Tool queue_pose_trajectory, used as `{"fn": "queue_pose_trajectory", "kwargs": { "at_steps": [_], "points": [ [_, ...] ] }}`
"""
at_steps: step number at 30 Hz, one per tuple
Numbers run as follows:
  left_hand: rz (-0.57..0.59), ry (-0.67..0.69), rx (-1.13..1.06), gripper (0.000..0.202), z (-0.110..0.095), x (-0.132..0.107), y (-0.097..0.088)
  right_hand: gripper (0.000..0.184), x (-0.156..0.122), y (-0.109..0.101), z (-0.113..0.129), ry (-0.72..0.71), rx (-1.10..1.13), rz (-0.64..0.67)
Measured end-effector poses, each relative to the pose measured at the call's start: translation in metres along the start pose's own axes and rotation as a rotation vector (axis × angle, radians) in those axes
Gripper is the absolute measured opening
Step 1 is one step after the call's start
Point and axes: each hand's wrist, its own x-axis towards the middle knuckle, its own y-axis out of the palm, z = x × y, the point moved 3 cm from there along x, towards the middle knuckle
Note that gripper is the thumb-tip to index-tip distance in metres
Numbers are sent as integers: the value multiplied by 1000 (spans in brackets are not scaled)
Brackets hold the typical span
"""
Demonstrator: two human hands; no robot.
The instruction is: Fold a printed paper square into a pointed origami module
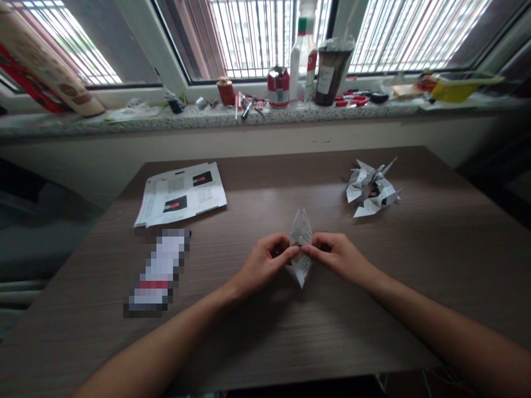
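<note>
Between my two hands, above the middle of the brown table (249, 342), is a piece of folded printed paper (302, 271). It is a narrow diamond with a split point at the top and a single point below. My left hand (267, 257) pinches its left edge with thumb and fingers. From the other side my right hand (334, 251) pinches the right edge, and both thumbs meet near the paper's middle. Several folded paper figures (369, 188) with pointed ends lie in a cluster at the back right.
A stack of printed sheets (182, 193) lies at the back left, with a blurred-out phone-like object (160, 271) in front of it. Along the granite windowsill (186, 120) stand a red can (278, 88), a bottle (302, 61), a dark drink cup (329, 72) and a yellow container (454, 88).
</note>
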Motion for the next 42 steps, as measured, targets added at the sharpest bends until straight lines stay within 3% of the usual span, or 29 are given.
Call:
{"fn": "queue_pose_trajectory", "kwargs": {
  "at_steps": [6,20,35,42],
  "points": [
    [-60,-8,-10,33,1,2,-5,32,3,-2,-9,65,83,45],
    [-33,-2,15,34,2,2,-4,31,1,0,3,21,59,26],
    [0,-12,3,33,2,3,-1,37,2,2,-2,22,85,84],
    [-9,-13,13,33,6,3,-3,36,2,4,-3,54,66,48]
  ]
}}
